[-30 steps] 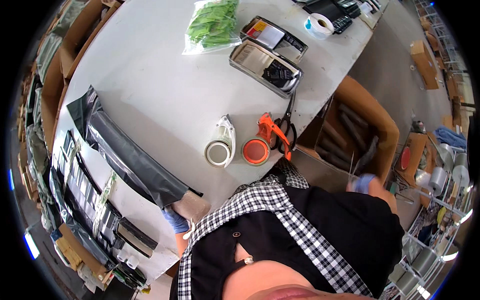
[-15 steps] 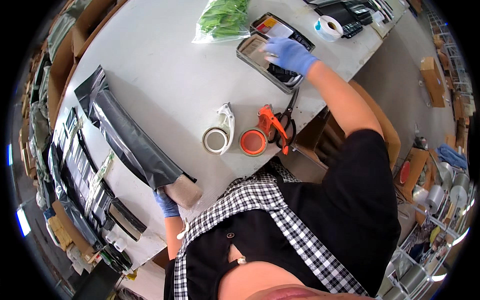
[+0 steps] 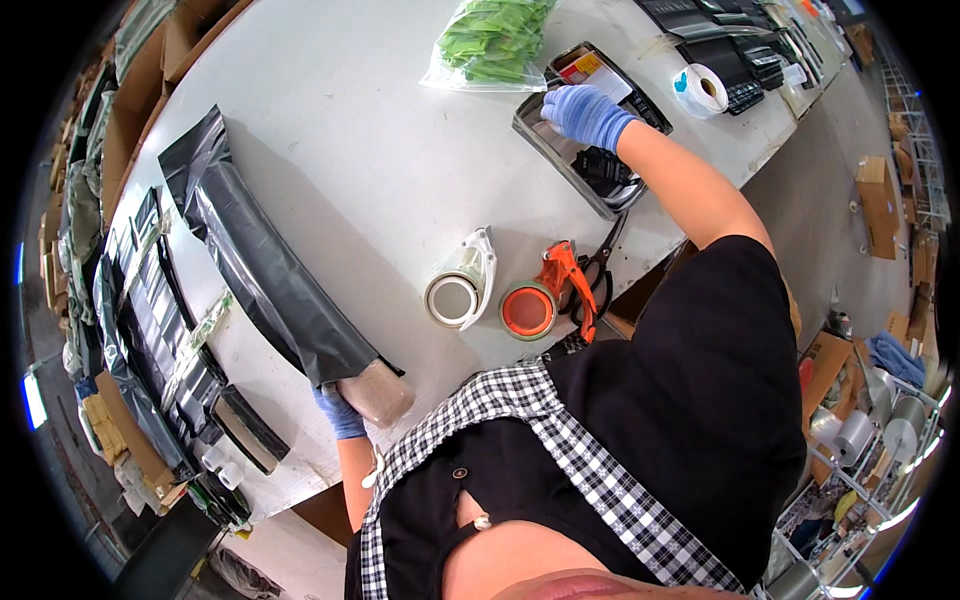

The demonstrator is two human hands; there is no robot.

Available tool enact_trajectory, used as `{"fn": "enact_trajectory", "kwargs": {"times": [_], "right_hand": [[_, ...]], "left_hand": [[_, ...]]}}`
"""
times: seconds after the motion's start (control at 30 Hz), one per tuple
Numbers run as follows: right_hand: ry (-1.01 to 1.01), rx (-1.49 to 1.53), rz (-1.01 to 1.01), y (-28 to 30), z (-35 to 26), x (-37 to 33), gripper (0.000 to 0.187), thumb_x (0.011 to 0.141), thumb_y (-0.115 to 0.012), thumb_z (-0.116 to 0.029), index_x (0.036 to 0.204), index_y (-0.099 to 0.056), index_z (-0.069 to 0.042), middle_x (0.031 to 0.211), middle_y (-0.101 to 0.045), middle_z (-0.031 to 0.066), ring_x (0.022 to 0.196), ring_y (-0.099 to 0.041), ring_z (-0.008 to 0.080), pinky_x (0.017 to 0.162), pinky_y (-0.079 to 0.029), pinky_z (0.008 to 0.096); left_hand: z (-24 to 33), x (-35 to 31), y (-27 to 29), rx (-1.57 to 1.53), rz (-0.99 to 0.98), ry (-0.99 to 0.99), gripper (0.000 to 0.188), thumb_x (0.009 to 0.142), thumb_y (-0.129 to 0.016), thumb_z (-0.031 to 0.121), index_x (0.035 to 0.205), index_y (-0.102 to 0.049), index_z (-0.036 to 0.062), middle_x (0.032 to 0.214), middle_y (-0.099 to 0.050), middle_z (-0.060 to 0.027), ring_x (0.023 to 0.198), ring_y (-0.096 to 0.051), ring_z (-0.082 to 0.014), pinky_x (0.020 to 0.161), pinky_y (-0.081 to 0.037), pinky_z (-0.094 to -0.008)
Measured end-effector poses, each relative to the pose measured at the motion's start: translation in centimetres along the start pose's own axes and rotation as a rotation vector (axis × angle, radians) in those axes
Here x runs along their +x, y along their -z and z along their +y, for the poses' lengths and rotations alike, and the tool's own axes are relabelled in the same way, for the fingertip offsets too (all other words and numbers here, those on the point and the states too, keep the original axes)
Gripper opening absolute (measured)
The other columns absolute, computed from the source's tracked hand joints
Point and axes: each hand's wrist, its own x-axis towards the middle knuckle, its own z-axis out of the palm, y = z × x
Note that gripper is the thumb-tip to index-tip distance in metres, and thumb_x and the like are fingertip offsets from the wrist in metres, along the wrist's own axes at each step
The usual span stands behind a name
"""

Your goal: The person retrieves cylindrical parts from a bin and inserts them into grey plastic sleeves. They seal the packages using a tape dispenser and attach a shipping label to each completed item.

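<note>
A long black plastic mailing bag [image 3: 265, 270] lies slantwise on the left of the table. A parcel in pale wrapping [image 3: 378, 394] sticks out of its near end. My left hand [image 3: 342, 412], in a blue glove, grips the bag from beneath at that end; most of its fingers are hidden. My right hand [image 3: 590, 117], also gloved, reaches into an open dark box [image 3: 565, 172] at the far right. Its fingers are drawn together inside the box; whatever they pinch is too small to make out. Papers and dark items sit in the box around the hand.
White [image 3: 455, 298] and orange [image 3: 530, 306] tape dispensers stand near the table's front edge, beside black scissors [image 3: 597, 280]. Farther off are a clear bag of green pieces [image 3: 492, 45] and a label roll [image 3: 700, 90]. Black packages [image 3: 150, 300] lie along the left.
My right hand's fingers have drawn together in the box. The view has shifted, so the table things sit farther right and lower. My left hand stays at the bag's near end.
</note>
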Motion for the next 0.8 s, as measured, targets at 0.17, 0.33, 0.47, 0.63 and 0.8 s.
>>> {"fn": "enact_trajectory", "kwargs": {"times": [0.17,0.33,0.47,0.63,0.8], "right_hand": [[-0.149,0.227,0.163,-0.1,0.4,-1.0,0.012,0.085,-0.064,-0.025,0.083,-0.068,-0.013,0.085,-0.063,0.0063,0.085,-0.064,0.0259,0.076,-0.052,0.0382],[-0.398,0.481,0.498,3.1,-1.8,-2.8,0.013,0.082,-0.071,-0.022,0.087,-0.067,-0.011,0.083,-0.064,0.0093,0.078,-0.062,0.0279,0.072,-0.050,0.0370],[-0.722,1.230,0.611,6.9,-11.4,-3.5,0.012,0.088,-0.068,-0.013,0.094,-0.062,-0.004,0.077,-0.064,0.0018,0.070,-0.057,0.0068,0.066,-0.049,0.0254],[-0.182,1.212,0.468,11.2,-28.3,-2.9,0.013,0.082,-0.070,-0.005,0.091,-0.061,-0.006,0.081,-0.065,0.0035,0.067,-0.065,0.0133,0.062,-0.051,0.0269],[0.096,1.058,0.507,9.1,-40.5,0.2,0.016,0.076,-0.071,-0.008,0.089,-0.062,-0.009,0.080,-0.065,0.0086,0.075,-0.066,0.0263,0.065,-0.052,0.0361]], "left_hand": [[-0.6,0.1,1.3,-0.019,-0.094,-0.024,0.063,0.092,-0.062,0.042,0.139,-0.048,0.0022,0.133,-0.056,-0.0116,0.117,-0.056,-0.0250,0.101,-0.047,-0.0413],[-1.0,0.4,1.6,0.027,-0.010,0.001,0.064,0.086,-0.069,0.044,0.132,-0.053,0.0033,0.127,-0.059,-0.0110,0.111,-0.058,-0.0236,0.096,-0.049,-0.0406],[0.5,0.6,0.6,0.185,-0.001,-0.142,0.061,0.087,-0.068,0.025,0.139,-0.044,0.0028,0.130,-0.056,-0.0099,0.114,-0.056,-0.0214,0.099,-0.045,-0.0352],[7.7,-1.1,-2.2,0.960,0.190,-0.841,0.064,0.075,-0.072,0.011,0.135,-0.050,0.0122,0.130,-0.053,-0.0122,0.116,-0.054,-0.0295,0.097,-0.046,-0.0400],[10.4,-0.6,-1.2,1.236,-0.080,-1.069,0.064,0.064,-0.077,0.006,0.124,-0.059,0.0211,0.126,-0.052,-0.0112,0.114,-0.053,-0.0315,0.096,-0.046,-0.0426]]}}
